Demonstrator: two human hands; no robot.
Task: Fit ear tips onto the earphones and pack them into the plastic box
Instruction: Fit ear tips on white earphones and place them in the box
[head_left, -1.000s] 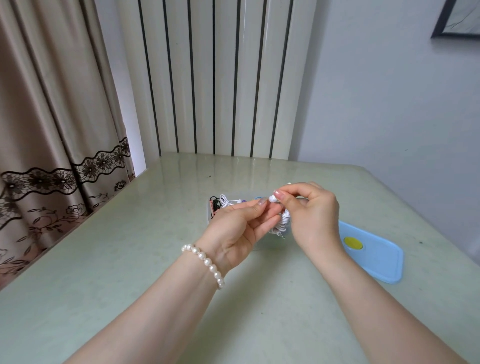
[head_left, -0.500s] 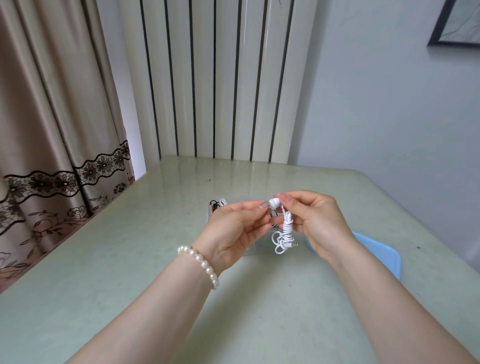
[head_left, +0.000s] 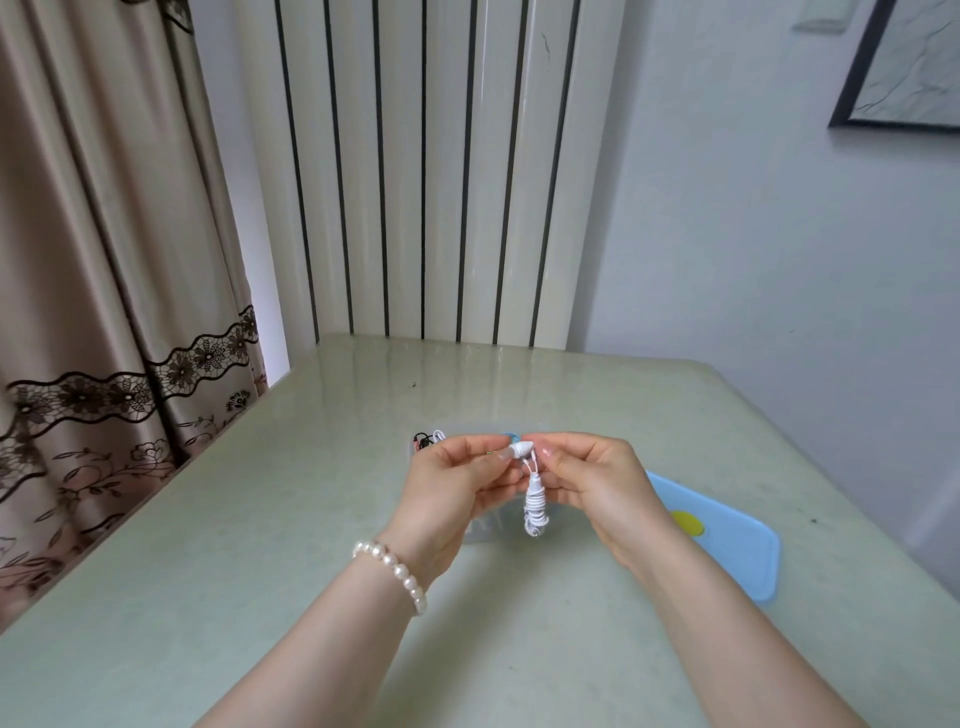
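Earphones, light, limp coiled cord, pinched at the hard bud by left hand and right hand fingertips; best hold there.

No readable text, label, brand, number or sign shows on anything in view at this moment.

The smooth pale green table top is the landmark. On it, at its right side, lies a flat light blue plastic lid with a yellow oval spot. Above the table's middle hangs a white wound earphone cable. A white pearl bead bracelet shows over it. Left of the table hangs a beige curtain banded with dark brown floral lace; behind the table stands a cream panel with black vertical stripes.
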